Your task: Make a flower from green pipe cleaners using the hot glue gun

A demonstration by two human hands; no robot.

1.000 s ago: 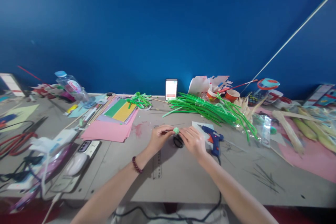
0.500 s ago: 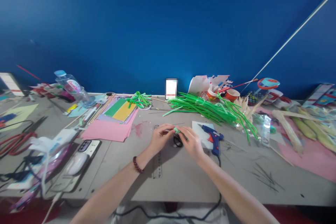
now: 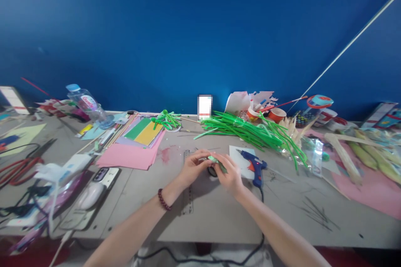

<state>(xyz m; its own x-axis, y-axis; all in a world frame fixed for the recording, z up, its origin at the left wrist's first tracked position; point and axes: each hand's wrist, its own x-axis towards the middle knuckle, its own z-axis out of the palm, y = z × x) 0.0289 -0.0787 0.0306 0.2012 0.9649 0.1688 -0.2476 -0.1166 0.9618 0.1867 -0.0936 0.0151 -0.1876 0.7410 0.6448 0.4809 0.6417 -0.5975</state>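
Note:
My left hand and my right hand meet over the middle of the grey table. Both pinch a small light-green strip between their fingertips, held just above a dark tape roll that lies on the table. A thin stick end pokes out by my left fingers. A beaded bracelet is on my left wrist. A blue glue gun rests on a white card just right of my right hand.
Green strips lie in a heap behind the hands, corn husks and cobs to the right. Pink and coloured paper sheets, a water bottle, a phone, a ruler and red scissors are to the left.
The green piece has been drawn out from a small wad into a longer strip. Both hands have shifted slightly toward me and my right hand has turned over it.

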